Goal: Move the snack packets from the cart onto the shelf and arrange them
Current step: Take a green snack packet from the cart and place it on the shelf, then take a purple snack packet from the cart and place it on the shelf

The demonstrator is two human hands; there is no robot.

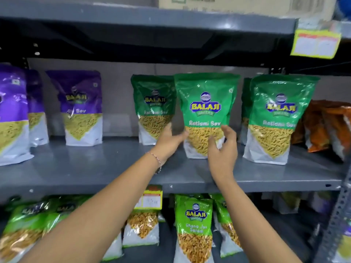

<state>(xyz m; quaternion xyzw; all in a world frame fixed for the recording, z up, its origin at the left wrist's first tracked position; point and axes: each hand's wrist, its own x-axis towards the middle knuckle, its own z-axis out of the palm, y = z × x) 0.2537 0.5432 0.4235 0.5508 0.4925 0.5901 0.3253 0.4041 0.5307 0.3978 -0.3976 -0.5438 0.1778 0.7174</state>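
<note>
A green Ratlami Sev packet (206, 109) stands upright on the grey middle shelf (95, 168), between two matching green packets (153, 109) (279, 118). My left hand (170, 141) presses against its lower left edge, fingers curled on it. In front of its lower right corner is my right hand (221, 149), fingers spread, thumb over the packet's clear window, in a loose touch at most. The cart is out of view.
Purple Sev packets (81, 107) stand at the shelf's left, orange packets (326, 128) lie at the far right. Below, light-green Chana Jor Garam packets (193, 226) fill the lower shelf. Yellow price tags (316, 43) hang from the shelf edges. A cardboard box (237, 4) sits on top.
</note>
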